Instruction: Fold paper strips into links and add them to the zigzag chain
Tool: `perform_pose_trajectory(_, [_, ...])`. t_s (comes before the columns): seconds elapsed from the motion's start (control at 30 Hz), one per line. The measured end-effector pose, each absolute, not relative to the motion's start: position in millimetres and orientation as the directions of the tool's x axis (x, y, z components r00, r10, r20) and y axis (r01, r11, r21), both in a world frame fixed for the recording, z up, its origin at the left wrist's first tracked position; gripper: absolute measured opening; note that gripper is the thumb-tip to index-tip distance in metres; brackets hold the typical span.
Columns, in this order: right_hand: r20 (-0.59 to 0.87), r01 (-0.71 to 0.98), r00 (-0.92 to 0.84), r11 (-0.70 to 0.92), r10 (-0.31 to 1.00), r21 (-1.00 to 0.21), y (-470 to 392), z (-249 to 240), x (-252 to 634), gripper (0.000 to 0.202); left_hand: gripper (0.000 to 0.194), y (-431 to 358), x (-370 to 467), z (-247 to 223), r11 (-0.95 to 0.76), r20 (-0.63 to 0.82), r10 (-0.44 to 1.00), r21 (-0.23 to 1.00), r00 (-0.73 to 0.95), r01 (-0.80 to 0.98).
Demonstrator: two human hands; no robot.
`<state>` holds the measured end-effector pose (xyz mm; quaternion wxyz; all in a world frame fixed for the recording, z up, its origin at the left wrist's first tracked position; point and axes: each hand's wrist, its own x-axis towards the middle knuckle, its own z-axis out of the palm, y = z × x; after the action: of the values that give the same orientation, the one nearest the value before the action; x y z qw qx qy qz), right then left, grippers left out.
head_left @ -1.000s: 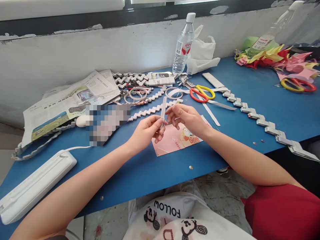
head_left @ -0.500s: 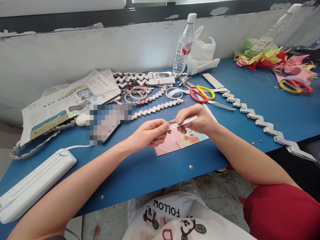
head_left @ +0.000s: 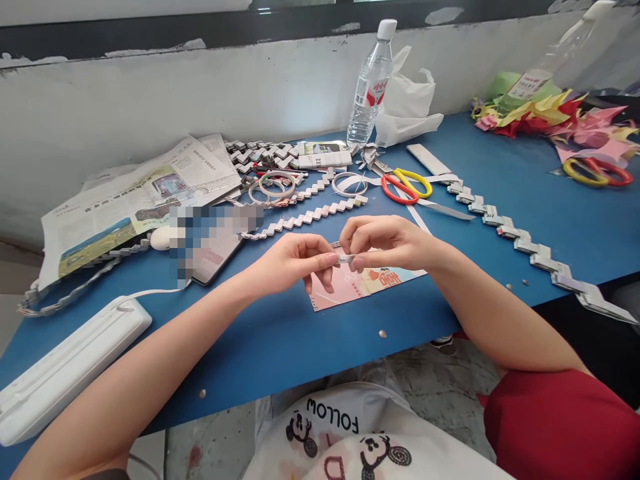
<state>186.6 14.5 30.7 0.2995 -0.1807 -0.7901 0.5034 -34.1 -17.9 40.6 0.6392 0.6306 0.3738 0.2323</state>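
1. Since the frame half a second ago, the long white end that stuck out past the right hand [head_left: 383,245] has gone from sight; the paper strip [head_left: 345,259] now shows as a short piece, and the right hand has shifted slightly to a looser, fingertip pose.
2. At far left, the white power strip [head_left: 90,353] and the phone [head_left: 217,253] lie well apart from the hands. Its cord runs behind the left forearm, so the elbow is best kept low and quiet.
3. The left hand [head_left: 304,261] pinches the paper strip's left end between thumb and fingers. I would keep this hand as the steady anchor, gripping close to where the paper bends.
4. Between the hands, the paper strip is held up over the pink card [head_left: 327,293], clear of the worktop [head_left: 300,353]. The step looks like bending it; edges should be lined up before the crease is pressed flat.
5. The right thumb meets the strip's right end, fingers curled above; how firmly they close I cannot tell. Light pressure would probably square it without crumpling.
6. Farther right, the open-handled scissors [head_left: 396,175] and the long zigzag chain [head_left: 520,241] lie away from the working fingers; the chain's even folds make a fair guide to neatness.
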Motion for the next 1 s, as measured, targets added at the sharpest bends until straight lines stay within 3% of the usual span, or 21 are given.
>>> perform_pose_trajectory(0.2, [0.376, 0.146, -0.649, 0.593, 0.662, -0.792, 14, 23, 183, 0.012, 0.02, -16, -39, 40, -0.178, -0.05, 0.849, 0.91, 0.526, 0.374])
perform_pose_trajectory(0.37, [0.62, 0.135, -0.583, 0.814, 0.526, -0.564, 14, 21, 179, 0.007, 0.017, -19, -39, 40, -0.4, 0.136, 0.849, 0.797, 0.511, 0.452])
perform_pose_trajectory(0.6, [0.764, 0.211, -0.483, 0.904, 0.428, -0.373, 6, 24, 177, 0.003, 0.012, -24, -39, 30, -0.711, 0.506, 0.703, 0.481, 0.5, 0.513])
perform_pose_trajectory(0.77, [0.838, 0.263, -0.419, 0.93, 0.35, -0.257, 0, 24, 176, 0.018, 0.009, -28, -38, 27, -0.782, 0.664, 0.584, 0.305, 0.468, 0.544])
perform_pose_trajectory(1.0, [0.881, 0.288, -0.397, 0.946, 0.258, -0.147, 0, 25, 177, 0.02, 0.012, -29, -38, 29, -0.816, 0.672, 0.54, 0.269, 0.507, 0.512])
